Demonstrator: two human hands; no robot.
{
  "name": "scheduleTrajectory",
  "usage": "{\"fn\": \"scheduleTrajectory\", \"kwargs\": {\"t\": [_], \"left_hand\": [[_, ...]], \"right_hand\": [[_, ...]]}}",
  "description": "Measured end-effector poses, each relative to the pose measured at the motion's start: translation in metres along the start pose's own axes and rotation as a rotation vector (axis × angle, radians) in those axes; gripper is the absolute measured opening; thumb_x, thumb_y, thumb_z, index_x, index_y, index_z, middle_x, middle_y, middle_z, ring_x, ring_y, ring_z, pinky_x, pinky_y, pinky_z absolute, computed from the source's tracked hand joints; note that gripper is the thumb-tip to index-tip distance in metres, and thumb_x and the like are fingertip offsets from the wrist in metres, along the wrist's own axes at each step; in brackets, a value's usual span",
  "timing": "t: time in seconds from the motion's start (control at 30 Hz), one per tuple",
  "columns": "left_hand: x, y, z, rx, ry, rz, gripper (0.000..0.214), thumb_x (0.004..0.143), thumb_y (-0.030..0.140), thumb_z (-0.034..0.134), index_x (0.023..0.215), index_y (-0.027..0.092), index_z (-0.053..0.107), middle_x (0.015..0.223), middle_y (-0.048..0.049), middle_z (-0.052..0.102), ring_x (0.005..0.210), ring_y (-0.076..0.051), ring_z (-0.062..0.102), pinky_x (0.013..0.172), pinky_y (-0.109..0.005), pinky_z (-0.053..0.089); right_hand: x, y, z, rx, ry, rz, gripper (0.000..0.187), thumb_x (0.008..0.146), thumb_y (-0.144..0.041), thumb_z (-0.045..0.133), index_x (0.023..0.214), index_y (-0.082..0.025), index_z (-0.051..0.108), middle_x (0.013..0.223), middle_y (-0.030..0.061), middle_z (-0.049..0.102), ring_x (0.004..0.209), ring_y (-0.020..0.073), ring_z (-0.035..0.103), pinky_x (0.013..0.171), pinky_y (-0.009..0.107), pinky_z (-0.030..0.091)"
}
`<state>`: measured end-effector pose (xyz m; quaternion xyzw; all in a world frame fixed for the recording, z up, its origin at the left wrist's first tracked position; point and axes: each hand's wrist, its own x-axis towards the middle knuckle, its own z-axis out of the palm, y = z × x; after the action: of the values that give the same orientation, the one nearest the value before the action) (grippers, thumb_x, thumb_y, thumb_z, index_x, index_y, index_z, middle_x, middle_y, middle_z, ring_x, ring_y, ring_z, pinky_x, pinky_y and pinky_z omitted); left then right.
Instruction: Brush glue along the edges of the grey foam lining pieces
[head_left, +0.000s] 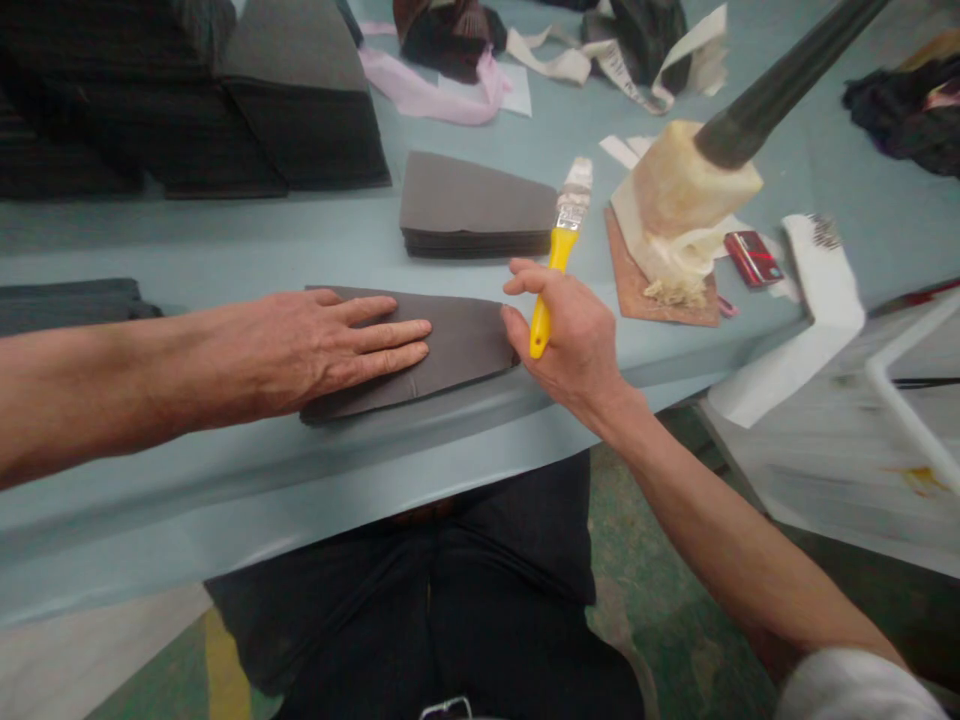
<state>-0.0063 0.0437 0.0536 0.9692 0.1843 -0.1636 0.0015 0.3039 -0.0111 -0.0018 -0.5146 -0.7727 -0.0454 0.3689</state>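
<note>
My left hand (360,345) lies flat with fingers stretched over a dark grey tapered sheet piece (465,335) near the table's front edge. At the piece's narrow right end, my right hand (574,325) is closed around a yellow-handled paintbrush (559,260). The brush points away from me, its pale bristles crusted with whitish residue. Right thumb and fingertips are at the piece's edge; whether they pinch it I cannot tell. Just behind lies a stack of similar grey pieces (476,205).
Tall stacks of dark pieces (300,110) stand at the back left. A glue-crusted plastic container (660,190) with a dark handle sits on a brown board (626,285) to the right. Beyond it are a red box (752,258) and a white strip (825,290). Fabric scraps (442,90) lie behind.
</note>
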Motion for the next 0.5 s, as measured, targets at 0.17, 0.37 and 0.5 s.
{"fn": "scheduleTrajectory", "kwargs": {"t": [0.17, 0.37, 0.5], "left_hand": [[0.001, 0.005, -0.002, 0.043, -0.035, -0.022, 0.095, 0.086, 0.002, 0.048, 0.172, 0.037, 0.029, 0.178, 0.0017, 0.038, 0.165, -0.032, 0.035, 0.126, -0.048, 0.046], [0.004, 0.0, 0.007, 0.046, -0.041, 0.0, 0.093, 0.089, 0.005, 0.046, 0.173, 0.039, 0.023, 0.179, 0.0004, 0.037, 0.167, -0.031, 0.031, 0.13, -0.049, 0.042], [0.001, -0.001, 0.007, -0.008, 0.004, 0.025, 0.088, 0.091, 0.007, 0.04, 0.173, 0.035, 0.026, 0.178, -0.001, 0.039, 0.168, -0.028, 0.03, 0.132, -0.047, 0.039]], "right_hand": [[0.02, -0.024, 0.012, 0.219, -0.056, -0.014, 0.018, 0.102, -0.023, 0.058, 0.119, -0.02, 0.063, 0.115, 0.0087, 0.078, 0.1, 0.0222, 0.075, 0.095, 0.038, 0.059], [0.028, -0.028, 0.042, 0.354, -0.074, -0.002, 0.009, 0.103, -0.025, 0.06, 0.111, -0.021, 0.061, 0.098, 0.0006, 0.075, 0.09, 0.0153, 0.072, 0.086, 0.029, 0.056], [0.021, -0.037, 0.046, 0.176, -0.147, -0.005, 0.008, 0.105, -0.027, 0.062, 0.111, -0.022, 0.065, 0.098, 0.0017, 0.077, 0.09, 0.0171, 0.073, 0.079, 0.029, 0.051]]}}
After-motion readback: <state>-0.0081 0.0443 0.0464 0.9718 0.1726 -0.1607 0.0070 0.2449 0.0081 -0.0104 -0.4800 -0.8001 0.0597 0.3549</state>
